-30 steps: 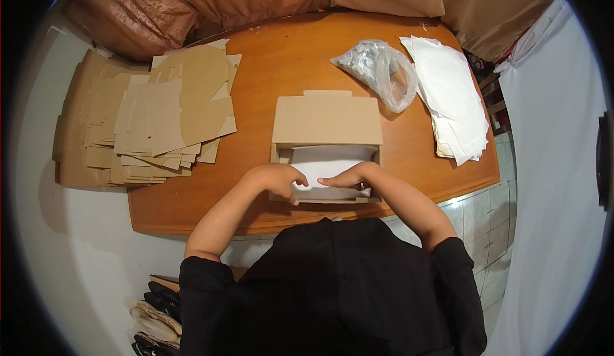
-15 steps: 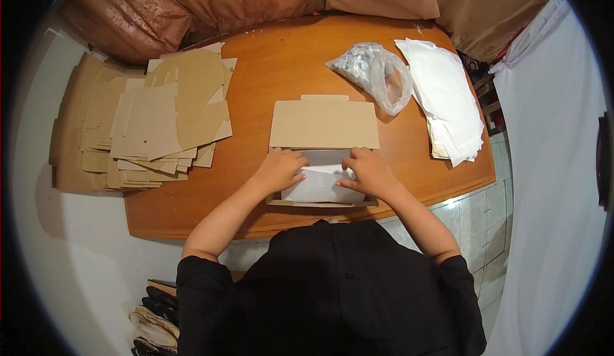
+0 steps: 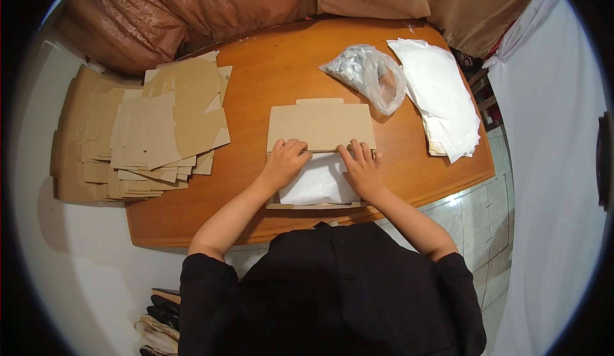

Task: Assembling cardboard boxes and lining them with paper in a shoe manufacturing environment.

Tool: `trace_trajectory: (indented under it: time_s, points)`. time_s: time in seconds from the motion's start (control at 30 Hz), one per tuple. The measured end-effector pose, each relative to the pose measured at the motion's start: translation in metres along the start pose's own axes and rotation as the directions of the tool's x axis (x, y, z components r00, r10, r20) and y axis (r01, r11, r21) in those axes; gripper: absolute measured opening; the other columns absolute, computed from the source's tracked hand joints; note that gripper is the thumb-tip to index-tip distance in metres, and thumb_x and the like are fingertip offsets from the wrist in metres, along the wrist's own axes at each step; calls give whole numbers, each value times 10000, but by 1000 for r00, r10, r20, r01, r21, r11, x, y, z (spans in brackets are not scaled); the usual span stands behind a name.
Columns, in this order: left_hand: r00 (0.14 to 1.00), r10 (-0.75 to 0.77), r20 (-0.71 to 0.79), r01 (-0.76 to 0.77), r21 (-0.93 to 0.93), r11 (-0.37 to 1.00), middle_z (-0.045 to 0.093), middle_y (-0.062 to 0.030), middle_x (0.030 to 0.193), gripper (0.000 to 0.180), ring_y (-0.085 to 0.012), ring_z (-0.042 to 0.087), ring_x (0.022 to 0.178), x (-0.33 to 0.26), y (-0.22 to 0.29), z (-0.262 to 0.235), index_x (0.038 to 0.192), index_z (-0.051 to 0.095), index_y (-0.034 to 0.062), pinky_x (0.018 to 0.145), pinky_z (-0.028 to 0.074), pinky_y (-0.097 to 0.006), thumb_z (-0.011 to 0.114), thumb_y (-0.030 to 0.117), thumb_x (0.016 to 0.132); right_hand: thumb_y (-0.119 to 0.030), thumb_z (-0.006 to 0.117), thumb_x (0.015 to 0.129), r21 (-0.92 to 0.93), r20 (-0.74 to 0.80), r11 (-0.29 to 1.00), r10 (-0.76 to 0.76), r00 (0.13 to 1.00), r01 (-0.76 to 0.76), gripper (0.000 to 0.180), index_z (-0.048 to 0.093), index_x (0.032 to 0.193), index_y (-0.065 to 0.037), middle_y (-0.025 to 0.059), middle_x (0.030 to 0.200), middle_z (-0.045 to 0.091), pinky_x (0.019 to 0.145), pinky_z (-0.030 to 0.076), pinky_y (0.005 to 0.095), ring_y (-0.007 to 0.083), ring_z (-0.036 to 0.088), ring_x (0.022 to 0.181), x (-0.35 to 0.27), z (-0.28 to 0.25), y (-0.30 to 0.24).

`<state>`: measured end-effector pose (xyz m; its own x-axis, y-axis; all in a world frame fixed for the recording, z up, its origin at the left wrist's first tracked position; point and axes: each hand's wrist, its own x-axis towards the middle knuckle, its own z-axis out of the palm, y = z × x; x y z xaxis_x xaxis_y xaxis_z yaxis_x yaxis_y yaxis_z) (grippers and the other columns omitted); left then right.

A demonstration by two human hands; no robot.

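A small brown cardboard box (image 3: 272,199) stands on the table in front of me, its lid (image 3: 320,126) folded back away from me. Folded white paper (image 3: 320,184) lies inside it, covering whatever may be beneath. My left hand (image 3: 286,164) is over the box's left side, fingertips touching the crease at the base of the lid. On the other side, my right hand (image 3: 364,174) rests at the same crease with its fingers spread and its thumb toward the middle. Both hands are open.
Stacked flat cardboard pieces (image 3: 169,126) cover the table's left end. Beyond the box to the right sits a clear plastic bag (image 3: 368,74) with greyish contents. White paper sheets (image 3: 441,94) are piled near the right edge. Shoes (image 3: 163,321) are below at the lower left.
Both hands have moved up from the paper to the lid crease, and my right fingers have spread. More of the paper now shows. The whole view has shifted slightly.
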<state>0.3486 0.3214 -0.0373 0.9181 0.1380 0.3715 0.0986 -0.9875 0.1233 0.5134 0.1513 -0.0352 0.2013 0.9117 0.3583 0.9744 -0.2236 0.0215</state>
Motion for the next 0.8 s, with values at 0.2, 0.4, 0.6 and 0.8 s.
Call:
trace_trajectory:
  time_s: [0.2, 0.4, 0.6, 0.8]
  points:
    - [995, 49, 92, -33, -165, 986, 575, -12, 892, 76, -185, 530, 904, -8, -4, -16, 759, 622, 131, 766, 359, -347, 660, 119, 694, -148, 646, 686, 89, 129, 996, -39, 991, 27, 300, 618, 983, -186, 8, 1077, 524, 902, 231, 461, 206, 435, 1123, -2, -4, 14]
    - [931, 113, 347, 13, -342, 940, 605, -17, 948, 118, -197, 546, 987, -18, 12, -17, 777, 627, 117, 859, 361, -361, 699, 160, 693, -219, 702, 679, 166, 447, 976, -204, 871, 143, 264, 658, 927, -141, 72, 1099, 511, 1004, 187, 595, 257, 411, 1168, -6, -21, 14]
    - [781, 23, 624, 215, -303, 929, 558, -81, 1106, 502, -272, 532, 1037, -11, 26, -17, 1095, 561, 120, 889, 360, -406, 751, 309, 671, -319, 748, 668, 307, 532, 945, -268, 803, 113, 543, 563, 1153, -158, 99, 1223, 448, 1024, 151, 657, 300, 332, 1257, 4, -33, 20]
    - [957, -76, 279, 158, -285, 945, 457, -152, 1240, 783, -296, 450, 1166, -5, 38, -9, 1299, 429, 114, 933, 355, -416, 790, 313, 633, -249, 715, 701, 284, 472, 954, -224, 853, 93, 685, 412, 1313, -201, 121, 1321, 380, 1009, 160, 666, 311, 294, 1301, 15, -48, 27]
